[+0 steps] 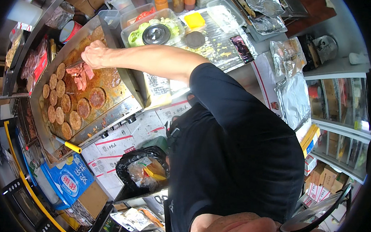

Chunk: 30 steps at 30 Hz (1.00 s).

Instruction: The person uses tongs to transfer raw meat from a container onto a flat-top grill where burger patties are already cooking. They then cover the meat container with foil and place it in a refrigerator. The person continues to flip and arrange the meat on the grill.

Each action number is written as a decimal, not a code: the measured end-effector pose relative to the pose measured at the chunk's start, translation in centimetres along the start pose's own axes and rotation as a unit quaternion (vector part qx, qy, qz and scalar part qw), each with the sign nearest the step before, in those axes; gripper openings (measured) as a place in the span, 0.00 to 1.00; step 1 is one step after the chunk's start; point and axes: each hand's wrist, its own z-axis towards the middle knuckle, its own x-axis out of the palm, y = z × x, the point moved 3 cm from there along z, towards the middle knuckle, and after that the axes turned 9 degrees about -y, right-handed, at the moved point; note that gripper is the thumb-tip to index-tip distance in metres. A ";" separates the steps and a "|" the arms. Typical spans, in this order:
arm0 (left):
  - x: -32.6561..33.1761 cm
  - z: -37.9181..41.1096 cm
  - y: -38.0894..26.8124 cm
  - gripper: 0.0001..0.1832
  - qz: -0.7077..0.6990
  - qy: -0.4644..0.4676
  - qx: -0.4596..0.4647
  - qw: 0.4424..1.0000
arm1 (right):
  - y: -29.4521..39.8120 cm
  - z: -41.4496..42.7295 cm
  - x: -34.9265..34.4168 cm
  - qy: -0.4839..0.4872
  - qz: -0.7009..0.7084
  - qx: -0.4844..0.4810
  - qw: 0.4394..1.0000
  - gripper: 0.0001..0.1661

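Observation:
My right hand (95, 54) is closed in a fist above the flat metal griddle (109, 102). It grips what looks like a thin dark tool, mostly hidden by the fist and the meat. Pink slices of raw meat (81, 80) lie in a loose pile just below the fist. Several round browned patties (66, 103) cover the left part of the griddle, and two redder patties (97, 98) lie nearer its front edge. My left hand is out of view; a sliver of skin shows beside the black shirt, too little to tell what it is.
A yellow-handled tool (72, 147) rests across the griddle's front corner. Behind my arm stand a tub of lettuce (177, 18) with a black lid, sauce bottles (161, 3), cheese slices (194, 20) and a phone (241, 49). A lined bin (125, 169) stands below the griddle.

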 end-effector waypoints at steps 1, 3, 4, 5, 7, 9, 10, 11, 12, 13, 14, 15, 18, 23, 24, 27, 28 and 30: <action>-0.1 0.1 -0.1 0.11 0.005 0.002 0.001 1.000 | 0.0 0.2 -1.0 0.006 -0.002 0.010 1.000 0.10; -0.3 0.0 0.0 0.11 0.013 0.003 0.003 1.000 | 0.1 0.4 -2.4 0.017 -0.002 0.027 0.999 0.11; -0.5 0.0 0.1 0.12 0.013 0.001 0.003 1.000 | 0.4 0.5 -3.2 0.071 0.000 0.032 0.997 0.12; -0.6 -0.1 0.3 0.12 0.014 -0.003 0.004 1.000 | 0.8 0.4 -3.1 0.085 0.005 0.030 0.996 0.12; -0.4 0.2 -0.2 0.12 0.027 0.007 0.011 1.000 | 0.3 0.0 -3.6 0.108 0.000 0.040 0.993 0.13; -0.7 0.0 0.1 0.12 0.033 0.002 0.012 0.999 | 0.8 -0.3 -0.8 0.121 -0.015 0.037 0.992 0.14; -0.8 0.1 -0.2 0.12 0.040 0.007 0.016 0.999 | 1.0 -0.6 0.1 0.122 -0.027 0.029 0.992 0.14; -0.7 0.2 -0.4 0.12 0.047 0.010 0.020 0.999 | 0.8 -0.8 1.0 0.122 -0.039 0.022 0.991 0.13; -0.7 0.1 -0.4 0.12 0.050 0.009 0.022 0.998 | 1.0 -0.7 1.1 0.127 -0.035 0.021 0.991 0.13; -0.7 0.0 -0.5 0.12 0.054 0.009 0.026 0.998 | 1.2 -0.6 1.1 0.133 -0.030 0.020 0.990 0.13; -0.7 0.0 -0.6 0.12 0.057 0.009 0.028 0.998 | 1.3 -0.5 1.0 0.138 -0.026 0.019 0.990 0.13; -0.9 0.0 -0.8 0.12 0.060 0.008 0.034 0.998 | 1.1 -0.4 0.8 0.138 -0.024 0.028 0.990 0.13; -0.8 -0.3 -0.5 0.12 0.061 -0.003 0.042 0.997 | 1.0 -0.3 -1.6 0.135 -0.035 0.051 0.989 0.13; 0.1 -2.3 0.7 0.12 0.074 -0.012 0.063 0.995 | 0.3 0.0 -3.8 0.159 -0.050 0.064 0.984 0.13; 0.1 -2.9 1.0 0.12 0.077 -0.021 0.070 0.994 | 0.2 -0.4 -4.2 0.169 -0.036 0.074 0.982 0.13; 0.2 -4.2 0.4 0.12 0.144 -0.056 0.128 0.980 | -1.8 -0.2 -5.2 0.198 -0.021 0.143 0.970 0.14; -0.1 -4.3 -0.4 0.12 0.170 -0.065 0.152 0.971 | -3.4 -0.5 -5.0 0.136 0.013 0.131 0.982 0.13; -0.4 -5.2 -0.8 0.12 0.205 -0.090 0.183 0.957 | -2.3 -0.7 -7.7 0.150 0.066 0.179 0.970 0.18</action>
